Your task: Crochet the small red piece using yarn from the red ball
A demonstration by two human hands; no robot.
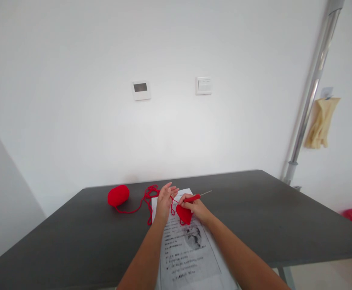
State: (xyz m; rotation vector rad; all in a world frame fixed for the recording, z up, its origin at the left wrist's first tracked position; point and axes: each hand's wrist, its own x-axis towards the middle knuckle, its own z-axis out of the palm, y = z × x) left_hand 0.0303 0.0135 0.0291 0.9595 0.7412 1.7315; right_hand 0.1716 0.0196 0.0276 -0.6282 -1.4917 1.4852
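One red-handled metal hook (193,198) sits in the curled right hand (194,206), touching a flat red yarn piece (184,215) at four o'clock from the loosely spread left hand (164,200), seemingly mid-stitch, the next move calling for steady tension on the red woollen strand (175,200)

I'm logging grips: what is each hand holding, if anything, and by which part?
The right hand holds a red-handled tool by its handle. Whether it also grips the red piece, or the left hand the yarn, cannot be told.
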